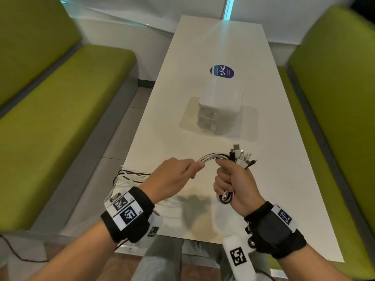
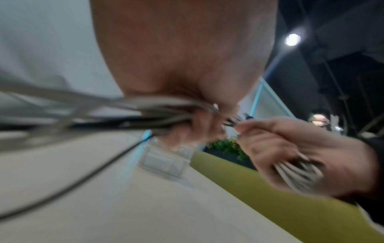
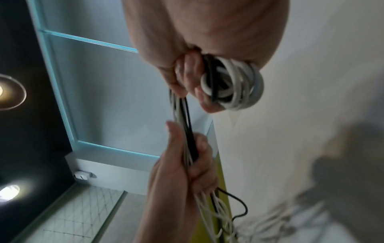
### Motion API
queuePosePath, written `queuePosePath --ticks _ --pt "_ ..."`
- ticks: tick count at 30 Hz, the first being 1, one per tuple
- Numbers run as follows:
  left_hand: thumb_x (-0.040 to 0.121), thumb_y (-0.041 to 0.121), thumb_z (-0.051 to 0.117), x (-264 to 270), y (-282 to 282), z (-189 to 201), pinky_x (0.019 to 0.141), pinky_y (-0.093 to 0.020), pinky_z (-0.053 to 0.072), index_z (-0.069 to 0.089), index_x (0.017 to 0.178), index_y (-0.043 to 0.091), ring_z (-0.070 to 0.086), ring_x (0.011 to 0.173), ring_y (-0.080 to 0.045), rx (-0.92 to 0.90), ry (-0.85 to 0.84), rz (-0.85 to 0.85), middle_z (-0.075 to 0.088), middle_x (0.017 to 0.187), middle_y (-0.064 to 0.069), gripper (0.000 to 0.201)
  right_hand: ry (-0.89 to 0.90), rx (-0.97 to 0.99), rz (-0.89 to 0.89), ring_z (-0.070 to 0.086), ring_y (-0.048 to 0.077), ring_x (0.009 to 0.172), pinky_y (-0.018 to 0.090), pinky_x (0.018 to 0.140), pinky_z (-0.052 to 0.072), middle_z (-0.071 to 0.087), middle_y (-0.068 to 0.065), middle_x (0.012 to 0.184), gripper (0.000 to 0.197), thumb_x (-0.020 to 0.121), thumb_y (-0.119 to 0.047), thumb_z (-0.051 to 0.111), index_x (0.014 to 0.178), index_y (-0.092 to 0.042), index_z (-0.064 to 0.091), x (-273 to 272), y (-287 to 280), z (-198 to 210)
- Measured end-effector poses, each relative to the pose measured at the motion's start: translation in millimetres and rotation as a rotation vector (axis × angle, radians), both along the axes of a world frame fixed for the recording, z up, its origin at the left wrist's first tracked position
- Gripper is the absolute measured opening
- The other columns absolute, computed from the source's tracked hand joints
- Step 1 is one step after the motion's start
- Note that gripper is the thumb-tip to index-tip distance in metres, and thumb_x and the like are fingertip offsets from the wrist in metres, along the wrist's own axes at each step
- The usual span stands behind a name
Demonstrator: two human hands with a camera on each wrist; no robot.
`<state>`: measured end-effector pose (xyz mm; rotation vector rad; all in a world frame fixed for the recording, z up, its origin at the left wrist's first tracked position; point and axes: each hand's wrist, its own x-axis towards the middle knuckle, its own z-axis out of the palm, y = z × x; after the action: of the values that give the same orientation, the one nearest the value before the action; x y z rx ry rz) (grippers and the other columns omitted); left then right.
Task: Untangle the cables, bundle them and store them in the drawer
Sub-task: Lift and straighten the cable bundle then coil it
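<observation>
- The right hand [image 1: 233, 183], lower centre-right of the head view, is fisted around a coil of white and black cables [image 1: 211, 157]; looped turns [image 3: 234, 85] show under its curled fingers in the right wrist view.
- A cluster of plug ends [image 1: 242, 157], USB-type among them, fans out above that fist.
- The left hand [image 1: 172, 179], lower centre, is closed around the same cables, thumb and fingers pinching the strands where they arc across to the right hand.
- From the left hand the loose strands [image 1: 129, 175] trail to the lower left and hang over the near-left edge of the desk [image 1: 274, 179].
- A small white drawer unit [image 1: 220, 107] stands mid-frame on the desk, beyond the hands; two drawer fronts with small knobs, both pushed in.
- Just behind the unit a round dark-blue sticker [image 1: 222, 72] lies on the desk; it reads "ClayG", the rest hidden or too small to read.
- Black wristbands carry square black-and-white coded markers [image 1: 125, 213]; no readable words on them.
- Green upholstered benches [image 1: 60, 118] fill the left and right sides of the frame.
- The left wrist view is blurred; cables and both hands are only roughly visible.
</observation>
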<state>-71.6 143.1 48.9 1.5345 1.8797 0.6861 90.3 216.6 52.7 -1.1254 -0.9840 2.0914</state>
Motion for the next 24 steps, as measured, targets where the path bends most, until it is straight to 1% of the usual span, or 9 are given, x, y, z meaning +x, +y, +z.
queuePosePath --ticks 6,9,12,14,16,18,20,22,24 --pt "0.102 0.048 0.028 25.1 5.5 6.1 0.060 -0.036 0.032 0.038 0.061 0.021 0.038 0.057 -0.019 0.155 -0.117 0.128 0.040 0.055 0.006 0.050 0.063 0.132 -0.032 0.018 0.014 0.044 0.029 0.046 0.032 0.020 -0.001 0.052 0.035 0.094 -0.021 0.062 0.063 -0.018 0.045 -12.3 -0.8 -3.6" --pt "0.102 0.048 0.024 33.0 11.4 3.8 0.060 -0.036 0.032 0.052 0.070 0.022 0.043 0.058 -0.020 0.145 -0.067 0.087 0.044 0.054 0.005 0.050 0.091 0.215 -0.031 0.027 0.011 0.044 0.027 0.049 0.037 0.037 -0.004 0.053 0.027 0.072 -0.044 0.078 0.075 -0.020 0.065 -10.6 0.7 -4.1" --pt "0.102 0.051 0.022 38.8 14.0 1.8 0.059 -0.033 0.032 0.056 0.076 0.023 0.045 0.055 -0.014 0.113 -0.046 0.045 0.046 0.053 0.007 0.051 0.079 0.192 -0.052 0.029 0.009 0.045 0.024 0.046 0.037 0.038 -0.004 0.054 0.077 0.048 -0.063 0.087 0.100 -0.009 0.069 -8.8 2.6 -8.9" --pt "0.101 0.054 0.022 42.6 13.5 2.0 0.062 -0.031 0.040 0.059 0.079 0.026 0.055 0.061 -0.007 0.072 -0.074 0.011 0.060 0.061 0.011 0.051 0.055 0.187 -0.065 0.035 0.011 0.050 0.023 0.046 0.037 0.041 -0.001 0.059 0.090 0.041 -0.068 0.086 0.103 -0.006 0.070 -8.4 3.3 -11.4" --pt "0.101 0.054 0.020 46.9 14.5 4.8 0.071 -0.036 0.048 0.060 0.084 0.025 0.062 0.072 -0.016 0.039 -0.027 -0.032 0.069 0.077 0.007 0.052 0.020 0.177 -0.056 0.047 0.015 0.061 0.024 0.050 0.042 0.046 0.005 0.067 0.097 0.037 -0.069 0.087 0.105 -0.002 0.068 -8.2 4.2 -10.8" --pt "0.102 0.050 0.019 48.7 17.2 8.4 0.066 -0.039 0.044 0.053 0.088 0.023 0.058 0.071 -0.026 0.012 0.137 -0.106 0.067 0.080 -0.004 0.046 -0.008 0.161 -0.021 0.050 0.023 0.069 0.029 0.058 0.045 0.047 0.011 0.072 0.102 0.039 -0.066 0.088 0.106 0.006 0.062 -6.2 5.4 -9.2" --pt "0.105 0.040 0.019 50.5 18.7 12.4 0.060 -0.036 0.035 0.053 0.101 0.018 0.051 0.066 -0.028 0.006 0.386 -0.214 0.063 0.084 -0.011 0.041 -0.046 0.132 0.027 0.050 0.025 0.067 0.030 0.061 0.045 0.047 0.013 0.068 0.086 0.047 -0.056 0.090 0.095 0.009 0.060 -3.0 8.4 -7.2" --pt "0.105 0.026 0.024 53.3 18.0 18.6 0.059 -0.037 0.030 0.052 0.115 0.012 0.048 0.066 -0.029 -0.004 0.590 -0.333 0.062 0.093 -0.013 0.033 -0.065 0.086 0.073 0.050 0.022 0.060 0.028 0.055 0.045 0.047 0.008 0.059 0.053 0.057 -0.039 0.091 0.080 -0.004 0.059 -0.8 10.1 -5.6" --pt "0.101 0.013 0.030 57.2 16.6 24.0 0.059 -0.038 0.030 0.051 0.121 0.010 0.043 0.066 -0.029 -0.047 0.676 -0.399 0.061 0.101 -0.015 0.029 -0.117 0.080 0.086 0.049 0.023 0.063 0.030 0.055 0.042 0.047 0.007 0.062 0.039 0.063 -0.028 0.088 0.065 -0.015 0.052 -0.1 11.2 -6.8"
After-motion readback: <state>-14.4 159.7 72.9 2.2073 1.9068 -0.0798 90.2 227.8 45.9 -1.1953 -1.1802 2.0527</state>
